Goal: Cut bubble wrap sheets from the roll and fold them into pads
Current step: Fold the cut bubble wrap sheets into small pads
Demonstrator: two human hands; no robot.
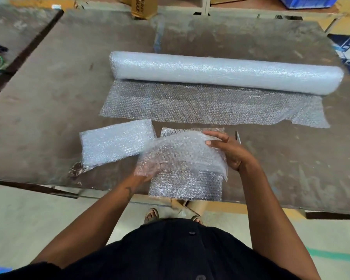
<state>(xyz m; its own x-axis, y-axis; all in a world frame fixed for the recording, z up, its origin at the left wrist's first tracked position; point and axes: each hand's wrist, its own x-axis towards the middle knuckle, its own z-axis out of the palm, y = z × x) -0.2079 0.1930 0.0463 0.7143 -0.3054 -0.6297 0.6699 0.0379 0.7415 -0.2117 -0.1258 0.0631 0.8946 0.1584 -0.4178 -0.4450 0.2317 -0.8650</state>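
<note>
A long bubble wrap roll (226,72) lies across the brown table (49,98), with an unrolled length (210,106) spread flat in front of it. A cut sheet (182,156) lies near the table's front edge, and part of it is lifted and curved over. My right hand (228,150) grips the raised edge of that sheet with fingers curled over its top right. My left hand (150,172) is under the lifted sheet at its lower left, seen blurred through the plastic, and seems to hold it. A folded pad (115,143) rests to the left.
A thin blade or scissors (238,136) lies just right of the sheet. Cardboard boxes (143,7) and a blue crate (307,2) stand beyond the table's far edge. A cardboard tube (194,207) sits under the front edge by my sandalled feet.
</note>
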